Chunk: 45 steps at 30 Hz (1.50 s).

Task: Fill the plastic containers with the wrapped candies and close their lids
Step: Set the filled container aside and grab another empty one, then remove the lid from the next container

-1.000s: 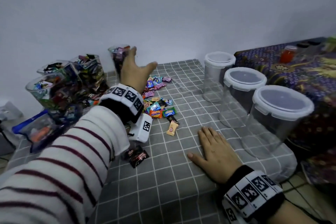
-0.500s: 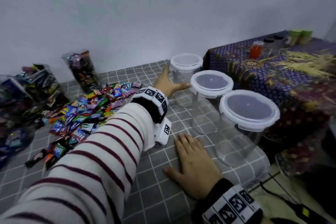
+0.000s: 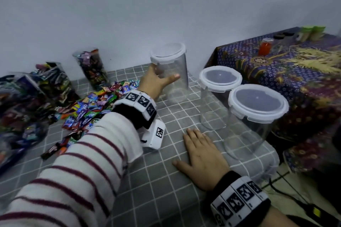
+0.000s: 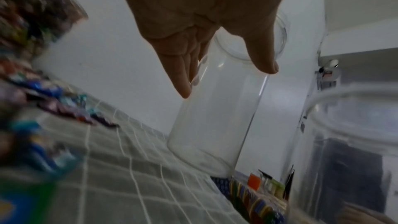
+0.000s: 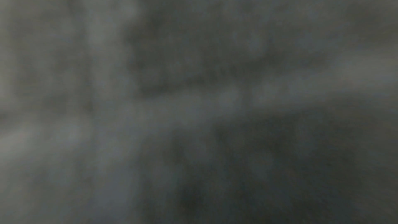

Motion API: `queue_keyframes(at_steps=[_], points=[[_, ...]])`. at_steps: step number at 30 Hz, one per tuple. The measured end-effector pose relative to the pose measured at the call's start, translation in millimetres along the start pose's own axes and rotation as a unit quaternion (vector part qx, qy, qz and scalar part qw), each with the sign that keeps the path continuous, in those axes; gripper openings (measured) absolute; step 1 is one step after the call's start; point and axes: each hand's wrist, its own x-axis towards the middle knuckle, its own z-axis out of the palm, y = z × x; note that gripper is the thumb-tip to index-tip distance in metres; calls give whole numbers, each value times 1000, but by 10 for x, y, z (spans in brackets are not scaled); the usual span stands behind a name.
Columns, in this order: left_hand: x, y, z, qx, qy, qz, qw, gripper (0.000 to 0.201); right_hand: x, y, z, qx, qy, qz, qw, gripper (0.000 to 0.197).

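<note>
My left hand (image 3: 162, 77) grips the far clear plastic container (image 3: 175, 86) around its upper wall, thumb in front and fingers behind. It is empty, carries a white lid (image 3: 168, 52), and leans slightly. In the left wrist view the left hand (image 4: 226, 78) wraps the same container (image 4: 211, 125). Two more empty lidded containers (image 3: 214, 108) (image 3: 247, 134) stand to the right. Wrapped candies (image 3: 96, 105) lie heaped on the grey checked cloth. My right hand (image 3: 201, 153) lies flat on the cloth, holding nothing. The right wrist view is dark and blurred.
Several candy-filled clear containers (image 3: 90, 68) (image 3: 55, 83) stand at the back left by the wall. A patterned blue cloth (image 3: 276, 64) with an orange jar (image 3: 265, 47) sits at the right. The table's front right corner (image 3: 265, 153) is close to the nearest container.
My left hand swung right from the filled containers to the far empty container and took hold of it; the container now leans. My right hand stayed flat.
</note>
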Motion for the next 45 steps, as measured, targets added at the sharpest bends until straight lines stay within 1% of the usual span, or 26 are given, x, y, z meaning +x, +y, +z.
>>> queue_keyframes(at_steps=[3, 4, 7, 9, 10, 11, 13, 14, 16, 19, 21, 23, 25, 30, 34, 36, 37, 38, 39, 40, 41, 42, 43, 45], points=[[-249, 56, -410, 10, -5, 10, 1000, 101, 12, -24, 18, -15, -3, 1, 1000, 109], [-351, 59, -540, 23, -5, 15, 1000, 104, 14, -38, 24, -18, -5, 0, 1000, 109], [-653, 17, -879, 44, -2, 35, 998, 92, 20, -68, 38, -24, -10, 6, 1000, 110], [-857, -45, -1073, 34, 2, 27, 999, 77, 29, -120, 40, -28, -11, 8, 1000, 110], [-943, -83, -1151, 29, 4, 22, 999, 74, 35, -149, 42, -30, -12, 7, 999, 112], [-1020, -122, -1226, 26, 12, 18, 999, 75, 41, -188, 46, -30, -15, 5, 999, 116], [-1160, -177, -1342, 17, 26, 4, 999, 83, 50, -282, 67, -31, -21, -6, 999, 134], [-1228, -194, -1381, 13, 30, 0, 999, 78, 59, -333, 88, -34, -20, -12, 999, 139], [-1318, -259, -1427, 10, 35, -1, 999, 59, 70, -417, 130, -28, -18, -25, 999, 140], [-1413, -344, -1408, 0, 42, -1, 999, 51, 58, -557, 154, -18, -28, -43, 998, 136], [-1424, -422, -1361, -6, 38, -13, 999, 49, 45, -605, 163, -18, -30, -46, 998, 139], [-1438, -470, -1318, 1, 26, -27, 999, 57, 41, -631, 157, -26, -30, -43, 998, 143], [-1449, -500, -1293, 22, 20, -29, 999, 73, 38, -632, 148, -32, -33, -34, 998, 144], [-1496, -515, -1287, 65, 5, -16, 998, 80, 30, -650, 116, -35, -47, -27, 998, 146], [-1513, -525, -1333, 92, -3, -32, 995, 80, 36, -644, 65, -35, -65, -30, 997, 149], [-1506, -521, -1360, 98, -20, -44, 994, 93, 49, -614, 23, -31, -86, -37, 995, 152], [-1501, -511, -1386, 102, -31, -53, 993, 101, 53, -604, -19, -22, -96, -40, 994, 150], [-1493, -507, -1415, 109, -43, -59, 991, 105, 48, -590, -71, -7, -103, -39, 994, 141], [-1489, -489, -1450, 120, -51, -60, 990, 103, 39, -579, -135, 14, -101, -38, 994, 125], [-1484, -466, -1483, 130, -55, -61, 988, 97, 33, -574, -218, 38, -92, -33, 994, 103], [-1478, -439, -1519, 135, -50, -62, 988, 88, 33, -568, -310, 60, -75, -28, 995, 85], [-1467, -411, -1559, 137, -37, -58, 988, 73, 45, -567, -409, 84, -47, -28, 995, 75], [-1473, -365, -1590, 132, -13, -55, 990, 53, 63, -573, -505, 107, -17, -28, 994, 69], [-1488, -262, -1614, 113, 57, -53, 991, 13, 120, -617, -705, 144, 53, -26, 988, 58]])
